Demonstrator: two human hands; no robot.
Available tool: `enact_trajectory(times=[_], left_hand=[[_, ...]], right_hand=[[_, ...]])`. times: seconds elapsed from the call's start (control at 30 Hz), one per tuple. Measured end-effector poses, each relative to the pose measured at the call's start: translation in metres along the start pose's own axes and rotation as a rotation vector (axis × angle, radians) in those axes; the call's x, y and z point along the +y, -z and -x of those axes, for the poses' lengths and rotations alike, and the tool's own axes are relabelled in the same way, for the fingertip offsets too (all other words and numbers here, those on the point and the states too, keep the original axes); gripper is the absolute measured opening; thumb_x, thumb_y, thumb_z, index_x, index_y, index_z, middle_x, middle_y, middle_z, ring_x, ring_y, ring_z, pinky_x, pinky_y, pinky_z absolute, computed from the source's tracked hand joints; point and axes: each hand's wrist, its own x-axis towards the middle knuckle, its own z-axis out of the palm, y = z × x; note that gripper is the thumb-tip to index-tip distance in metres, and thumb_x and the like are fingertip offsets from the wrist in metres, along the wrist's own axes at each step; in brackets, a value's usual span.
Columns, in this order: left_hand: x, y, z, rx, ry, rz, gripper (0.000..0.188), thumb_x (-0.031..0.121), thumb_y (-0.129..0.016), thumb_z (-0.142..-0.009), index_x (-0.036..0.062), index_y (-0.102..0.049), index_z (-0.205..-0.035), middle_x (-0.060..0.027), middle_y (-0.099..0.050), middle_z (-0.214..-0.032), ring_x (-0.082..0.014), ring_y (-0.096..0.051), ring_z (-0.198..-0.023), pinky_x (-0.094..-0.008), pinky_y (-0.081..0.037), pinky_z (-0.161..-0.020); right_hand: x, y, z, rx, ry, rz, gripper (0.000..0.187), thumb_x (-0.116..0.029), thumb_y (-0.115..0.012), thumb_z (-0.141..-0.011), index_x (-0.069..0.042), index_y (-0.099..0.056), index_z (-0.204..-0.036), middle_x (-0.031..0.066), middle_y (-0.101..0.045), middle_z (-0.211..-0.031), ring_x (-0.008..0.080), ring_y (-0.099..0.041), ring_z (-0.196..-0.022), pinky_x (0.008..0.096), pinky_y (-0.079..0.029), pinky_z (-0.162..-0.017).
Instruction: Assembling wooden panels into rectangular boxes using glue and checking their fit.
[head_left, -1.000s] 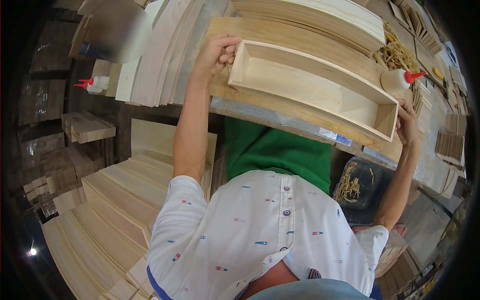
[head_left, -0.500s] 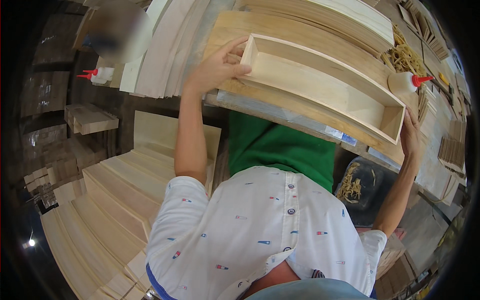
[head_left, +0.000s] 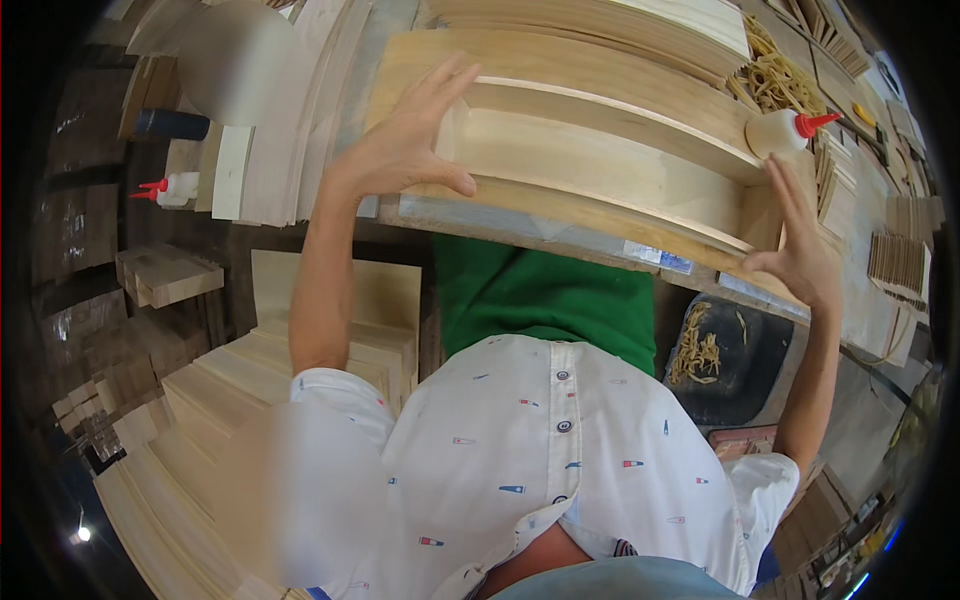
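Note:
A long, shallow open-topped box (head_left: 612,124) of pale wood rests on a wooden board (head_left: 398,80) on the workbench. My left hand (head_left: 408,135) is at the box's left end, fingers stretched out and thumb spread toward the near side. Around the right end, my right hand (head_left: 803,250) has its fingers extended and its thumb apart. Both hands look open, framing the two ends; whether the palms touch the wood is hard to tell. Just beyond the right end stands a white squeeze bottle (head_left: 775,133) with a red nozzle.
Behind the board lies a stack of thin wood strips (head_left: 590,35). Rubber bands (head_left: 780,75) lie heaped at the back right. Long boards (head_left: 290,120) lie to the left, near another red-tipped bottle (head_left: 180,188). A dark bin (head_left: 735,365) sits below the bench at right.
Both hands have loosened from gripping the box's ends to spread fingers. The box's left end has come down nearer to me. The whole view has shifted slightly.

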Motion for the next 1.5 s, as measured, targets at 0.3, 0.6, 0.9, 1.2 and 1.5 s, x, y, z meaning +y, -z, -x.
enact_trajectory(times=[0.3, 0.6, 0.9, 1.2, 1.5], left_hand=[[0.005, 0.001, -0.013, -0.082, 0.006, 0.015, 0.109, 0.025, -0.086, -0.056, 0.0089, -0.026, -0.146, -0.0145, -0.027, -0.145, -0.0336, -0.031, -0.132, -0.0399, -0.03, -0.11], [0.03, 0.017, -0.011, -0.02, 0.086, 0.048, 0.103, 0.013, -0.078, -0.057, 0.0117, -0.027, -0.146, -0.0131, -0.028, -0.143, -0.0322, -0.032, -0.131, -0.0402, -0.03, -0.109], [-0.017, -0.009, -0.005, 0.193, 0.172, 0.746, 0.086, 0.023, -0.074, -0.078, 0.0069, -0.025, -0.147, -0.0121, -0.026, -0.15, -0.0269, -0.031, -0.135, -0.0366, -0.028, -0.11], [-0.007, -0.025, -0.003, 0.373, 0.406, 0.787, 0.048, 0.025, -0.058, -0.092, 0.0005, -0.049, -0.133, -0.0118, -0.057, -0.124, -0.0172, -0.056, -0.106, -0.0298, -0.043, -0.093], [-0.043, -0.044, -0.027, 0.492, 0.52, 1.015, 0.03, 0.027, -0.055, -0.089, 0.0036, -0.068, -0.105, -0.0064, -0.065, -0.099, -0.0138, -0.059, -0.088, -0.0257, -0.045, -0.079]], right_hand=[[-0.012, 0.001, -0.003, -0.028, -0.058, -0.014, 0.111, -0.015, -0.084, -0.048, -0.01, -0.029, -0.145, 0.0155, -0.035, -0.141, 0.0352, -0.033, -0.131, 0.0414, -0.031, -0.11], [-0.015, 0.017, -0.006, -0.001, -0.084, -0.069, 0.11, -0.014, -0.08, -0.05, -0.011, -0.027, -0.146, 0.0159, -0.032, -0.142, 0.0352, -0.03, -0.133, 0.0417, -0.026, -0.113], [0.0, -0.001, -0.003, -0.058, 0.003, -0.071, 0.109, -0.048, -0.08, -0.058, -0.008, -0.028, -0.146, 0.0154, -0.026, -0.149, 0.0323, -0.023, -0.139, 0.0418, -0.02, -0.114], [0.032, -0.014, 0.003, 0.223, -0.501, -0.639, 0.039, -0.033, -0.049, -0.098, -0.009, -0.056, -0.129, 0.004, -0.06, -0.12, 0.0118, -0.055, -0.104, 0.0245, -0.046, -0.082], [0.027, -0.013, -0.006, 0.19, -0.713, -0.826, 0.039, -0.03, -0.057, -0.091, -0.011, -0.059, -0.126, 0.0011, -0.06, -0.12, 0.0101, -0.053, -0.105, 0.0253, -0.045, -0.082]])
